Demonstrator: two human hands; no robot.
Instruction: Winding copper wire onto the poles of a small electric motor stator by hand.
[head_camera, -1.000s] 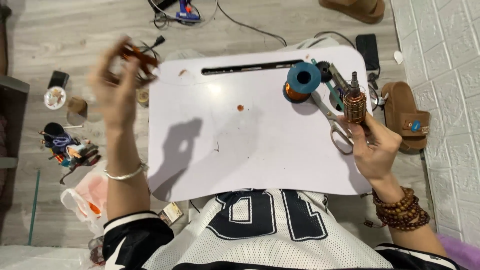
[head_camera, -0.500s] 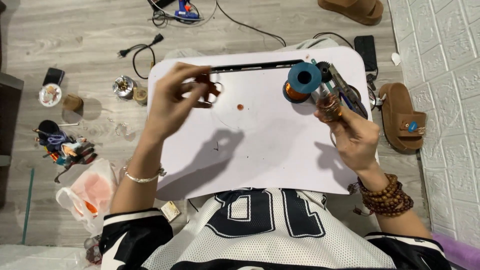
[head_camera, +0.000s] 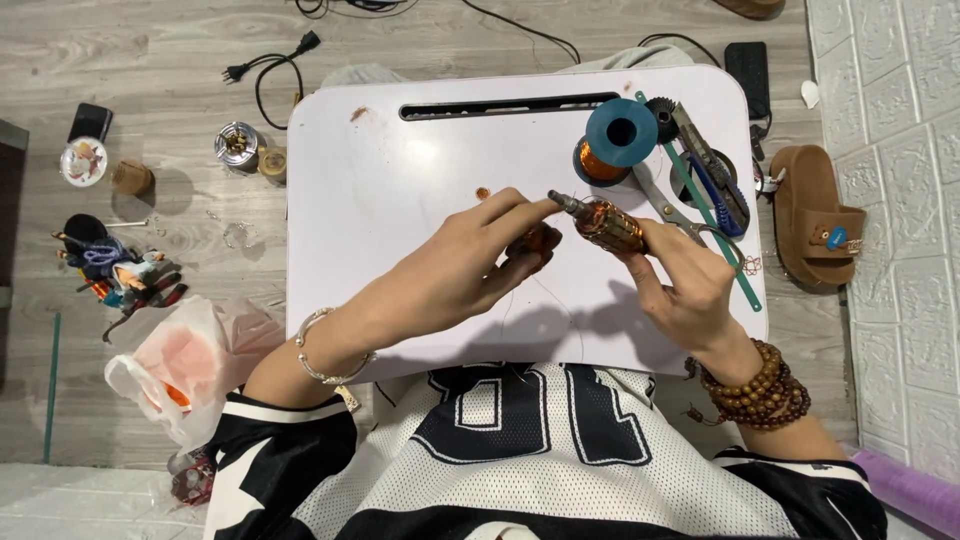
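Risk: the thin wire trailing toward the desk's (head_camera: 400, 160) near edge could snag or snap if either hand jerks; the rotor could roll free. Right hand (head_camera: 690, 290) fingers closed round the copper-wound rotor (head_camera: 605, 226), held above desk centre. Left hand (head_camera: 470, 270) fingers pinched together at its shaft tip, curled over a small copper piece (head_camera: 535, 240).

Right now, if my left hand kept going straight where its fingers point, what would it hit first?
Likely the copper-wound motor armature. The left hand points right, its fingertips already at the armature's shaft end, held by the right hand. Depth is hard to judge.
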